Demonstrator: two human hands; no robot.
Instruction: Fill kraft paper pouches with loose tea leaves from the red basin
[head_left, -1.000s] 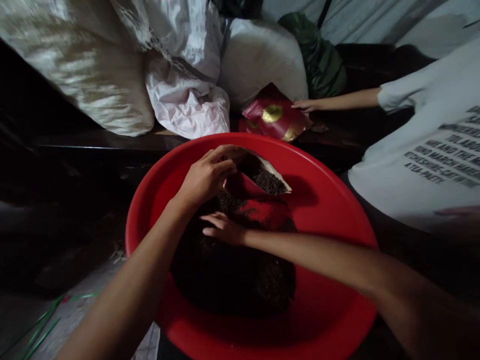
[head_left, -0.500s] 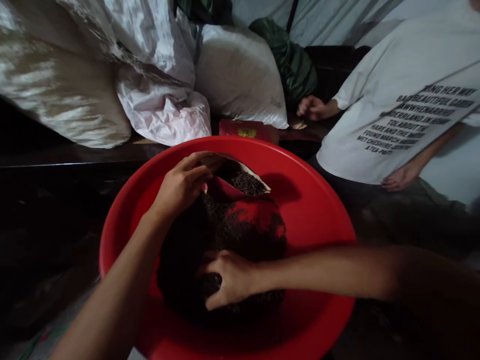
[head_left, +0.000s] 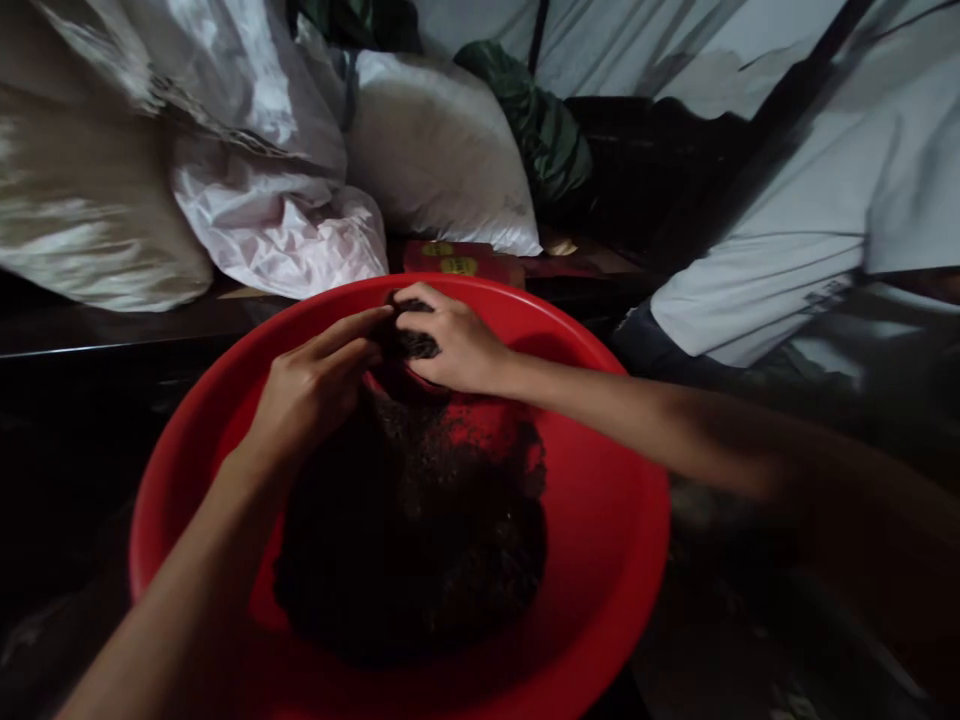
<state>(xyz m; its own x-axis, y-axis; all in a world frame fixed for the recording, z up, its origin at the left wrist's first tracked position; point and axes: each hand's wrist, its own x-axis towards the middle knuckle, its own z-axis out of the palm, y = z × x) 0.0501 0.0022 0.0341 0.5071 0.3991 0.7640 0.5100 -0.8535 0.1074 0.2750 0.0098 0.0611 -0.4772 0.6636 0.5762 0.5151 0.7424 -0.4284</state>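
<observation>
A wide red plastic basin (head_left: 641, 530) holds a dark heap of what looks like loose tea leaves (head_left: 480, 565). Near its far side, my left hand (head_left: 309, 385) pinches the edge of a red pouch (head_left: 405, 383). My right hand (head_left: 461, 345) is at the pouch's mouth, its fingers curled around a clump of the dark leaves (head_left: 418, 343). My two hands' fingertips almost meet there. Most of the pouch is hidden behind my hands, and shadow covers the near part of the heap.
Full white sacks (head_left: 442, 150) and a crumpled white plastic bag (head_left: 292, 235) stand on a dark bench (head_left: 97, 332) behind the basin. Red packets with gold marks (head_left: 465, 264) lie by the far rim. A person in a white shirt (head_left: 765, 290) stands at the right.
My right hand has risen from the heap to the pouch's mouth with a clump of leaves. My left hand stays at the pouch. The view has shifted, and the other person has turned.
</observation>
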